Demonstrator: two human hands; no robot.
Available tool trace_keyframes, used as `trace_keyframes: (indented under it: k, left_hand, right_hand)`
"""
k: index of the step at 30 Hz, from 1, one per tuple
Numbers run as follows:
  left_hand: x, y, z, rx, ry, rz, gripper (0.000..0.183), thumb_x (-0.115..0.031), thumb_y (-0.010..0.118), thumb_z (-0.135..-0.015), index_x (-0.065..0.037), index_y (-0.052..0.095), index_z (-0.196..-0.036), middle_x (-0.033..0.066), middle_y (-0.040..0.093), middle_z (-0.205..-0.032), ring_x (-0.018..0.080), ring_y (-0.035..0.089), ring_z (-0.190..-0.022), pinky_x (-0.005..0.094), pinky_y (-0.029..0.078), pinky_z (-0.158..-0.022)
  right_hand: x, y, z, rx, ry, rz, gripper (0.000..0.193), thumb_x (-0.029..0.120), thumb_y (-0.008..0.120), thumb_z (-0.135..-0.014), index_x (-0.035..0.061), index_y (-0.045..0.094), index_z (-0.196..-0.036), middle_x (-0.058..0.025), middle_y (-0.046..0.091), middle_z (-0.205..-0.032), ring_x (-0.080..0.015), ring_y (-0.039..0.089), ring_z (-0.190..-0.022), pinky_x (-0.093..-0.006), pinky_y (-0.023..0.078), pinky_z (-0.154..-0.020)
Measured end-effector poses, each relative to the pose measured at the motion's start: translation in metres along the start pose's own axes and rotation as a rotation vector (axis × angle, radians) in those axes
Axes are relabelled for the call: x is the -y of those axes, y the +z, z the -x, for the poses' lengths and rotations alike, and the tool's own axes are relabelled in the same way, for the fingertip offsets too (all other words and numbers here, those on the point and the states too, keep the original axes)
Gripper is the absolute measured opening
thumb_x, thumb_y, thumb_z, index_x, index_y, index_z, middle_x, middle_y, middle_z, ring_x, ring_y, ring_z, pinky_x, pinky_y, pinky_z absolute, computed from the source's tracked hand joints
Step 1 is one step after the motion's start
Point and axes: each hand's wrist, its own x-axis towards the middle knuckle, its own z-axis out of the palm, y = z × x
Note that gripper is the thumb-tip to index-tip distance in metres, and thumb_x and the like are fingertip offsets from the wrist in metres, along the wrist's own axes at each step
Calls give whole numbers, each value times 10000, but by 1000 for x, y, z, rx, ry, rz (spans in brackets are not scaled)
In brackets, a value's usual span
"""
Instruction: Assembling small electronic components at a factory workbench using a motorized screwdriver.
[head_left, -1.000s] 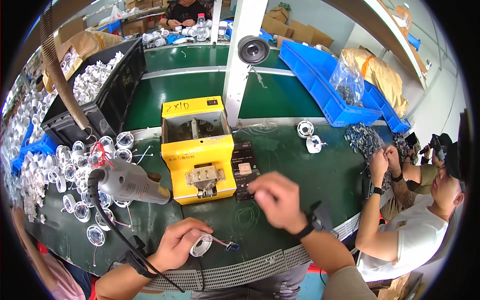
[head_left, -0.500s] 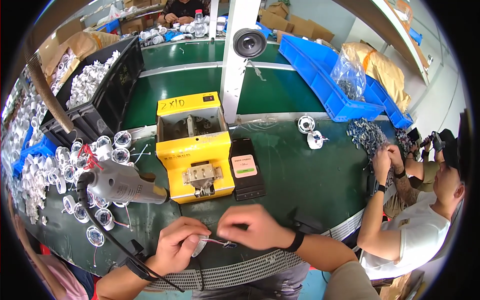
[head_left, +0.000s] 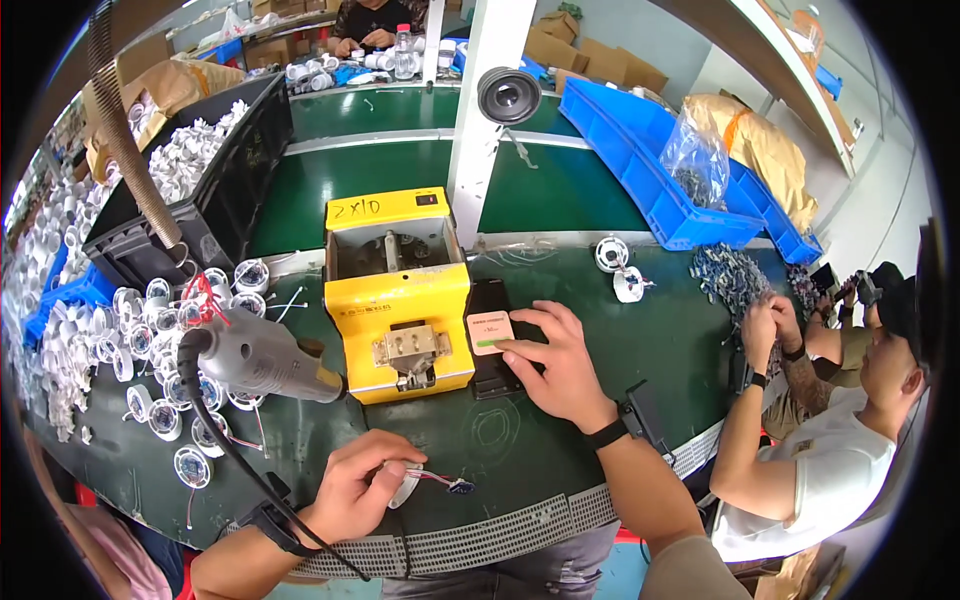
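Left hand pinches a white ring over the near counter; wires run to a blue board. Right hand, well apart and empty, spreads its fingers over a phone beside the yellow machine. Apparent step: tapping the lit screen, contact uncertain. Next move likely calls for a light fingertip press, the ring held steady. Farther left: a grey tool.

on the desk, a machine stands between a power tool, left, and a phone, right, a wired ring before it; round parts spread around the tool, a crate behind them.
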Motion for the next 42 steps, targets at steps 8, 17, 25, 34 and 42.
trace_keyframes:
  k: [8,17,25,34,42]
  left_hand:
    - [-2,0,-1,17,-16,12,238,-155,489,-950,23,646,-959,140,648,-935,254,619,-869,337,481,-782]
    - [0,0,0,21,-21,11,236,-151,487,-952,25,644,-965,141,645,-943,251,618,-869,334,480,-779]
    - [-4,0,-2,25,-23,28,245,-157,481,-954,26,644,-964,144,645,-943,256,619,-865,337,481,-775]
    - [-6,3,0,-105,130,-21,289,-217,484,-955,23,642,-936,162,639,-913,269,623,-823,350,488,-740]
    - [-6,4,0,-106,134,-72,271,-211,490,-952,11,645,-936,164,634,-896,272,620,-799,355,491,-722]
  right_hand:
    - [-1,-1,1,11,3,-7,155,153,670,-820,133,740,-957,-62,596,-1191,-334,459,-1199,-444,356,-1020]
    - [-3,3,1,-3,27,11,165,152,662,-828,138,738,-973,-72,595,-1191,-335,446,-1211,-442,346,-1022]
    - [7,-4,-5,-185,-22,-28,139,103,656,-824,64,720,-940,-101,637,-1105,-297,576,-1053,-384,469,-887]
    - [92,9,13,531,122,-1053,173,92,658,-878,-10,617,-1011,-99,665,-946,-163,674,-826,-275,538,-744]
    - [89,16,22,765,363,-1396,160,105,624,-915,-12,605,-1021,-45,626,-927,-85,607,-833,-233,519,-762]
